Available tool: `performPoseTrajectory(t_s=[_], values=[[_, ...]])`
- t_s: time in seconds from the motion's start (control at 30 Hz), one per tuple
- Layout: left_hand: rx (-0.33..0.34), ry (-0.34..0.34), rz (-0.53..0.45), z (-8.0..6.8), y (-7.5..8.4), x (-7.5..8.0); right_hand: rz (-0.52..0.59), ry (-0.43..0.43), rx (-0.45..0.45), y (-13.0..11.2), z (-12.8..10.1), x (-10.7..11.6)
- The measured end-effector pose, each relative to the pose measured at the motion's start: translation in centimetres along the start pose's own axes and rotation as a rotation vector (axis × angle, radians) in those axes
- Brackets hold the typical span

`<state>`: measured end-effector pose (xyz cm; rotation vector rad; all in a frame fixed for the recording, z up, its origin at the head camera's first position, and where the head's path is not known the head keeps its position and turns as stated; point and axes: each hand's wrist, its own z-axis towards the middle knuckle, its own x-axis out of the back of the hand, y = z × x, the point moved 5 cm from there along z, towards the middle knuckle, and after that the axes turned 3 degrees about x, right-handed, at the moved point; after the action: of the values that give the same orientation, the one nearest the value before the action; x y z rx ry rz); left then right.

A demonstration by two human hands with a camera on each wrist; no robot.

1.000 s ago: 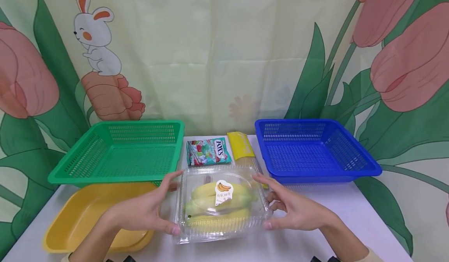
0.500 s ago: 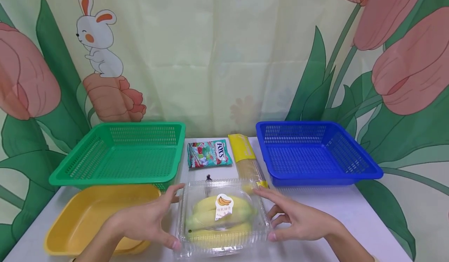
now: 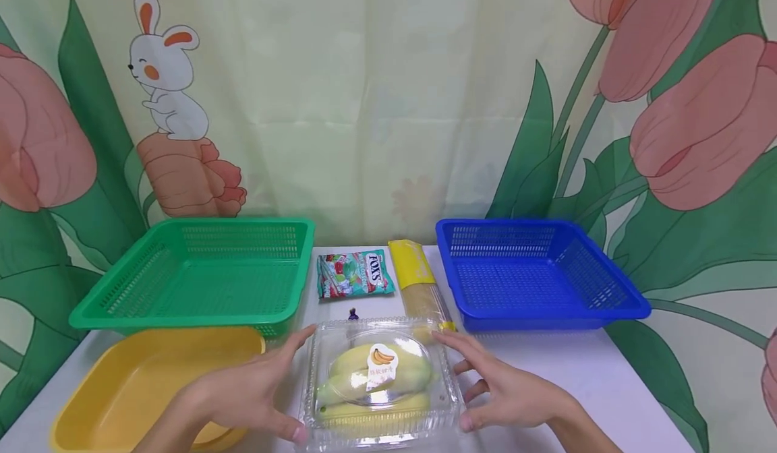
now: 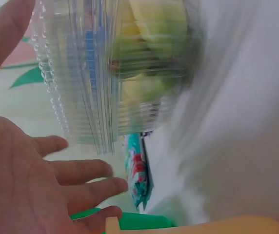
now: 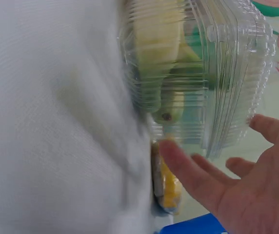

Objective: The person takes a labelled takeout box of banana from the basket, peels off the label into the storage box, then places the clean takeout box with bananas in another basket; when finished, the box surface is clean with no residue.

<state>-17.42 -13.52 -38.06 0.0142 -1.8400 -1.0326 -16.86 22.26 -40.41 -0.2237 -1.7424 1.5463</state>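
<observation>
The clear plastic box (image 3: 379, 433) with bananas (image 3: 349, 385) sits on the table (image 3: 573, 358) between the two hands. The left hand (image 3: 245, 392) is at its left side and the right hand (image 3: 512, 392) at its right, both wide open with fingers spread, thumbs by the front corners. Neither is closed around it; whether fingertips touch the rim, I cannot tell. A candy bag (image 3: 355, 274) lies beyond.
</observation>
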Motion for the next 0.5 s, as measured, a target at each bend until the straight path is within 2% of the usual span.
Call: performPoseTrajectory(t_s=[0.1, 0.17, 0.3, 0.43, 0.5], values=[[-0.023, 0.020, 0.005, -0.1, 0.0, 0.2, -0.119, 0.038, 0.003, 0.3, 0.3, -0.2], [-0.043, 0.032, 0.011, 0.0, 0.1, 0.3, -0.223, 0.077, 0.042, 0.1, 0.5, -0.1], [-0.041, 0.026, 0.014, 0.1, 0.3, 0.5, -0.419, 0.134, 0.103, -0.3, 1.2, 0.4], [-0.029, 0.012, -0.001, 0.2, 0.4, 0.5, -0.501, 0.146, 0.124, -0.5, 2.0, 0.9], [-0.038, 0.032, -0.009, 0.4, 0.3, 0.5, -0.520, 0.153, 0.151, -0.6, 2.4, 1.0]])
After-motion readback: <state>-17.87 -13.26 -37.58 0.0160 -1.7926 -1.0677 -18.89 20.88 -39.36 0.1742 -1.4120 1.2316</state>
